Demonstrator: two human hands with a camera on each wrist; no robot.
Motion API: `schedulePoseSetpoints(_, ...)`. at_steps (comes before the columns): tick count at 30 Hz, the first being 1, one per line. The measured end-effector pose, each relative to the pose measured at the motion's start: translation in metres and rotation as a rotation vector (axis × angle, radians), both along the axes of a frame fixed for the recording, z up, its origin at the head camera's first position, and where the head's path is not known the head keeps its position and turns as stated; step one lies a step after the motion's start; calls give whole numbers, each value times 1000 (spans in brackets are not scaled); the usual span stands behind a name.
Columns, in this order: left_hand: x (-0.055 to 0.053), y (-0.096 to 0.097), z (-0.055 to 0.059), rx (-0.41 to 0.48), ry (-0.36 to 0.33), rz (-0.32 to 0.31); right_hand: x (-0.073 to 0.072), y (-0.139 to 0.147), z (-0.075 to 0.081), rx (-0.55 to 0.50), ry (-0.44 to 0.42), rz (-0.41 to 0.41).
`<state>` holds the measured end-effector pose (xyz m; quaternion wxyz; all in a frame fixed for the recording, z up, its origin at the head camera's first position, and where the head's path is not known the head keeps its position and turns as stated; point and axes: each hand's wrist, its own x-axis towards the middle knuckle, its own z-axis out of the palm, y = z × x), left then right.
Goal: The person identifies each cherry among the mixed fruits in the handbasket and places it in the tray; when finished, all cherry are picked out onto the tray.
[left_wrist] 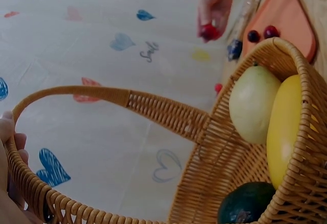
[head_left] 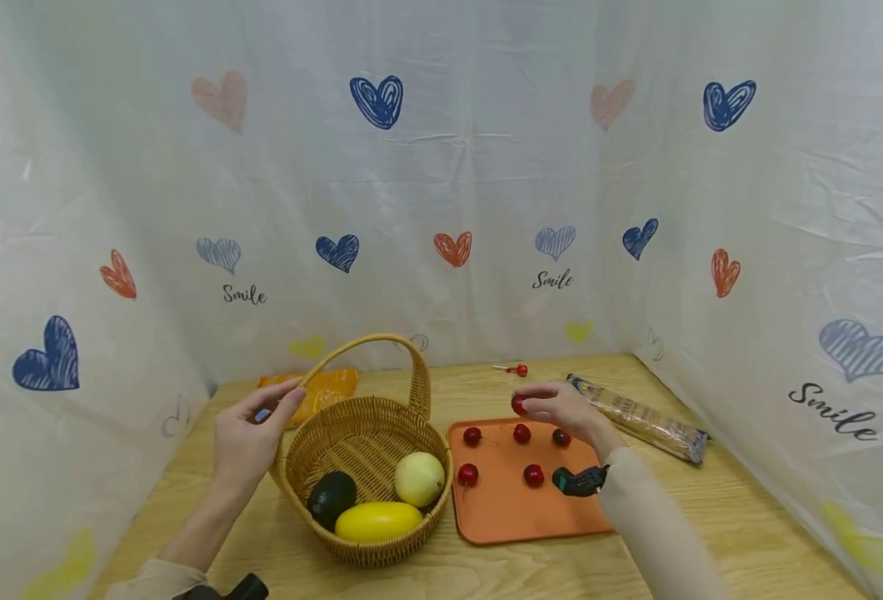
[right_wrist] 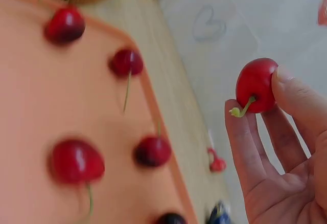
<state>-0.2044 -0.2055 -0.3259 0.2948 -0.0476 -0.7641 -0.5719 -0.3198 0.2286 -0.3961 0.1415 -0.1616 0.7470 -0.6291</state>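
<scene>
In the head view, my left hand (head_left: pixel 248 429) grips the handle of a wicker basket (head_left: pixel 370 408) on its left side. The basket holds a dark green avocado-like fruit (head_left: pixel 332 498), a yellow oblong fruit (head_left: pixel 378 522) and a pale green round fruit (head_left: pixel 419 479). Over the far edge of an orange tray (head_left: pixel 509 517), my right hand (head_left: pixel 561 408) pinches a red cherry (right_wrist: pixel 255 83) between thumb and fingers. A short curled green stem shows on it in the right wrist view. Several other cherries (head_left: pixel 533 476) lie spaced apart on the tray, stems on.
Behind the basket lies an orange packet (head_left: pixel 329 392). A red lollipop (head_left: pixel 520 370) rests beyond the tray, and a long shiny packet (head_left: pixel 644 421) lies at the right. White curtains (head_left: pixel 456 167) printed with hearts enclose the wooden table (head_left: pixel 719 517) at the back and sides.
</scene>
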Motion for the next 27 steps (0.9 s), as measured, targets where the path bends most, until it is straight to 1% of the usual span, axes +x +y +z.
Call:
schedulePoseSetpoints(3, 0, 1, 0, -8, -1, -3, 7, 29, -8, 46, 5, -30)
schedulePoseSetpoints(4, 0, 1, 0, -10, 0, -4, 10, 37, -10, 53, 0, -35)
schedulePoseSetpoints(7, 0, 1, 0, -7, 8, -8, 18, 56, -16, 69, -24, -81)
schedulePoseSetpoints(11, -1, 0, 0, 15, 25, -10, 25, 70, -21, 51, -47, -110)
schedulePoseSetpoints(14, -1, 0, 0, 24, 32, -11, 27, 74, -25, 70, -44, -121)
schedulePoseSetpoints(17, -1, 1, 0, 22, 31, -13, 34, 76, -32, 148, -24, -119)
schedulePoseSetpoints(19, -1, 1, 0, 25, 31, -14, 39, 77, -39, 230, 2, -116)
schedulePoseSetpoints(22, 0, 2, 1, 40, 33, -19, 42, 77, -49, 354, 61, -101)
schedulePoseSetpoints(24, 0, 2, 1, 46, 33, -19, 42, 76, -53, 408, 110, -92)
schedulePoseSetpoints(27, 0, 1, 1, 42, 23, -18, 41, 75, -56, 426, 146, -84)
